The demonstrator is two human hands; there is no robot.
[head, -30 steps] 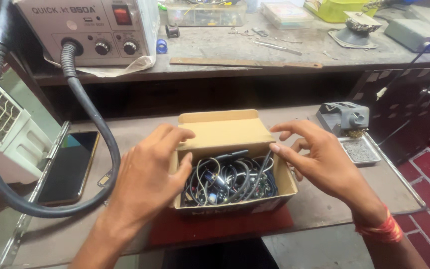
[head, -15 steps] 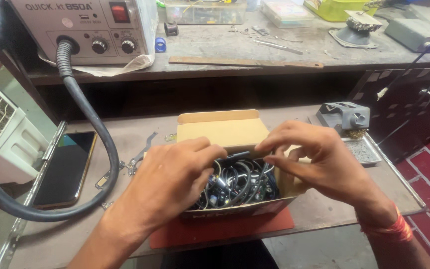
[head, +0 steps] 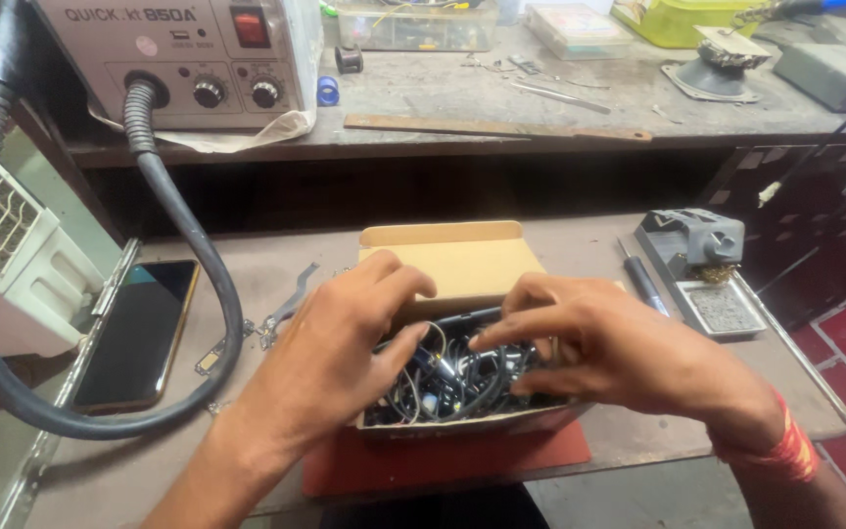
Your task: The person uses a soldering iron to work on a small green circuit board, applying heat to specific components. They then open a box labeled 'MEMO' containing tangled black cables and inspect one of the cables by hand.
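cardboard box sits in the middle of the frame on a red mat, near the front edge of the lower worktop, and we read its place as a matter of reach: both our hands can drop straight into it. its flap is folded back toward the upper part of the frame, so the tangle of black cables inside lies open to us.

our left hand comes in from the lower left, its fingers curled over the near left side of the box and its thumb dipping among the cables; its grip is loose and half closed, and we cannot tell whether it actually pinches a cable. our right hand comes in from the lower right, fingers bent and pointing left into the pile, fingertips touching the cables; here too the grip looks partly closed, but the tangle hides whether anything is caught.

to the left, a dark phone lies flat beside a thick grey hose that loops down from the hot-air station in the upper left. small metal tweezers rest just left of the box. at right, a grey holder stands beside a small tray and a dark slim tool.
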